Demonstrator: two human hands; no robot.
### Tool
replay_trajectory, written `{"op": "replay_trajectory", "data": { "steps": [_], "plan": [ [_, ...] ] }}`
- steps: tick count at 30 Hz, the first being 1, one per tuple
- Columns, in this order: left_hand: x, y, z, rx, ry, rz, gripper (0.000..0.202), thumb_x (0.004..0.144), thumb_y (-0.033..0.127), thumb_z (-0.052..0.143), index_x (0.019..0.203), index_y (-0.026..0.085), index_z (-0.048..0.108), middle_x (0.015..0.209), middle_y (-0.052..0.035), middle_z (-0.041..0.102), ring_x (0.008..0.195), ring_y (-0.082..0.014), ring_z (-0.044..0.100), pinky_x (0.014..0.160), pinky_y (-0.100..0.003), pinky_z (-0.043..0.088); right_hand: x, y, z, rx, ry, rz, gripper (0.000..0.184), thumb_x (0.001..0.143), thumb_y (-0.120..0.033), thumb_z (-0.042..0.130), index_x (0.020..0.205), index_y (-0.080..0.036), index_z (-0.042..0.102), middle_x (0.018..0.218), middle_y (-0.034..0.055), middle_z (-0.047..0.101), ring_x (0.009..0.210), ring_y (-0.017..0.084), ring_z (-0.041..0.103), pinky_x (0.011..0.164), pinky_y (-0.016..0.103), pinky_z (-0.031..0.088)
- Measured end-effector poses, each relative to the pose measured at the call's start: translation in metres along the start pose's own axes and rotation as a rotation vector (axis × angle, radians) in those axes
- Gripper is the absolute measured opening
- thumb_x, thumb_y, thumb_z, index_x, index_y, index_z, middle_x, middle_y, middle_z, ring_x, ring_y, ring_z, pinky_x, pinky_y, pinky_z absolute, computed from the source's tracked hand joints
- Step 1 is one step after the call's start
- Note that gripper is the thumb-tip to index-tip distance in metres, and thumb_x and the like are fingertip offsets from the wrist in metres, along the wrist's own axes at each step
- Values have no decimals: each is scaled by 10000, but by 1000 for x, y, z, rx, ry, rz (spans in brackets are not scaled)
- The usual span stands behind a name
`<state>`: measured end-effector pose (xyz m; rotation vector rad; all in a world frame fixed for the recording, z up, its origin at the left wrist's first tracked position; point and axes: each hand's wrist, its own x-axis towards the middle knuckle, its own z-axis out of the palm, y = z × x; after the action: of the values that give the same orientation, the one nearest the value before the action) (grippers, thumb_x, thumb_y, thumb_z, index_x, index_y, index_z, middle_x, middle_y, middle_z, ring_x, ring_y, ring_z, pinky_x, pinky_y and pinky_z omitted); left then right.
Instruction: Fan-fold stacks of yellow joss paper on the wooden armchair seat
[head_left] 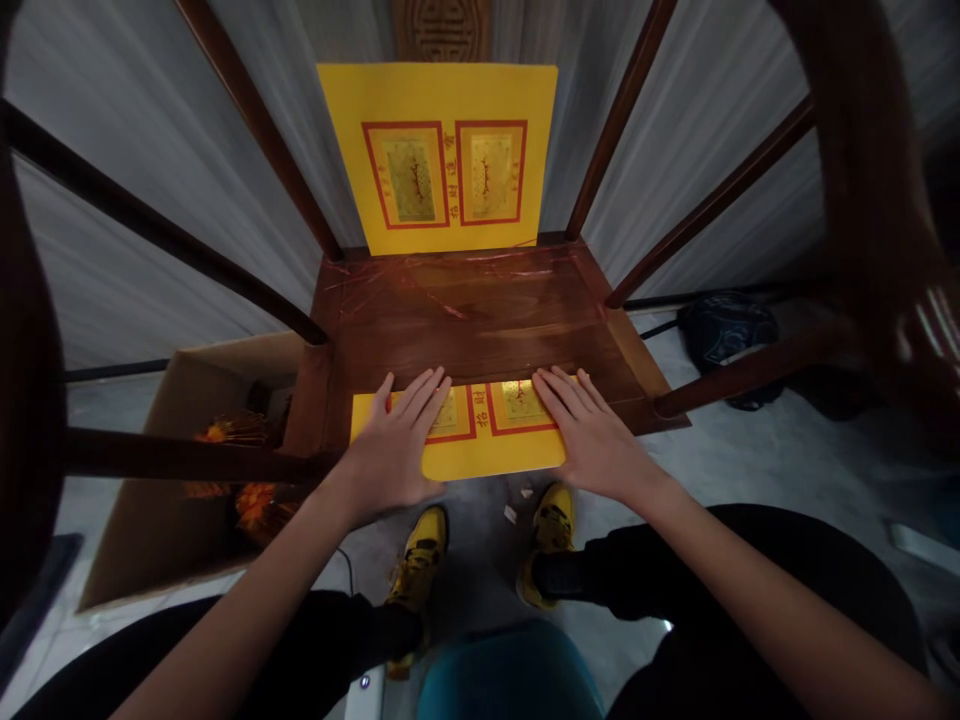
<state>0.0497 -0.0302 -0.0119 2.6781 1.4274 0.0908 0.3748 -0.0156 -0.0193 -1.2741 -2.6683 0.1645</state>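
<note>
A yellow paper sheet [480,460] with red-bordered gold panels and red characters lies at the front edge of the wooden chair seat [480,320]. It looks folded or bent over, though I cannot tell how its underside runs. My left hand [394,440] rests on its left part, fingers stretched out and lying flat. On the right part lies my right hand [589,430], palm down with fingers extended. Both hands cover some of the printed panels. Another yellow sheet [450,90] with the same print stands upright against the chair's back.
Thin red strands [450,305] are scattered on the seat. Dark wooden rails frame both sides. On the left floor stands a cardboard box [150,520] holding orange tufted items [255,500]. A dark bag [727,335] lies at right, and a teal stool [510,680] is below me.
</note>
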Motion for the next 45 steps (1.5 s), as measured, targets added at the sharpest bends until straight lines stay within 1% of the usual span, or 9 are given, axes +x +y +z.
{"op": "replay_trajectory", "data": {
  "steps": [8,15,18,21,23,26,36,42,45],
  "plan": [
    [-19,-15,5,92,11,-60,1318,739,633,716,1703,79,8,1772,-249,109,1658,-381,118,1321,-607,-60,-9,22,-13,43,-88,-45,1089,880,-281,641,1727,-211,-39,1781,125,221,1653,350,179,1352,595,166],
    [-11,-22,-4,-50,-201,-116,1566,612,976,642,1712,77,-17,1767,-272,-10,1645,-469,-21,1265,-713,-75,1,25,-25,41,-204,-47,1267,830,-673,739,1725,-151,10,1753,213,238,1632,424,197,1339,634,129],
    [0,-24,-15,-155,-295,-220,1126,874,876,434,1714,167,191,1782,-197,139,1654,-405,112,1282,-694,67,10,31,-31,106,-308,-48,1433,694,-859,739,1719,-123,61,1745,243,208,1621,478,174,1314,675,148],
    [13,-17,-21,-141,-217,-341,644,1047,550,300,1572,221,475,1739,-148,325,1614,-382,258,1245,-684,210,22,34,-40,182,-323,23,1105,805,-846,637,1641,-192,330,1644,189,393,1525,440,376,1244,624,329],
    [22,-10,-24,-89,-156,-379,523,1010,419,394,1461,202,543,1662,-179,416,1542,-416,341,1196,-697,266,33,33,-44,168,-269,113,681,937,-709,558,1417,-227,542,1457,144,556,1362,374,526,1134,563,433],
    [36,-5,-30,-86,-151,-401,458,892,355,521,1316,195,583,1460,-206,546,1363,-445,464,1076,-696,367,53,29,-46,80,-237,207,331,924,-505,633,1106,-232,591,1225,112,639,1209,348,559,1016,521,449],
    [74,-15,-50,-57,-263,-394,479,572,240,735,1043,237,653,1129,-111,720,1103,-389,606,922,-606,470,95,20,-63,-10,-470,274,458,697,-453,880,990,-207,629,1187,127,639,1218,360,554,985,433,446],
    [72,-10,-50,-37,-274,-374,399,617,233,716,1015,258,699,1189,-125,716,1177,-416,606,920,-591,485,94,20,-63,50,-519,321,568,711,-456,865,1159,-224,607,1085,89,728,998,317,665,777,354,441],
    [65,-4,-57,-69,-264,-341,329,710,195,646,1032,255,665,1153,-94,744,1122,-346,657,910,-493,504,96,27,-65,105,-558,244,422,728,-460,849,1015,-236,638,1006,58,733,895,266,665,690,321,389]
  ]
}}
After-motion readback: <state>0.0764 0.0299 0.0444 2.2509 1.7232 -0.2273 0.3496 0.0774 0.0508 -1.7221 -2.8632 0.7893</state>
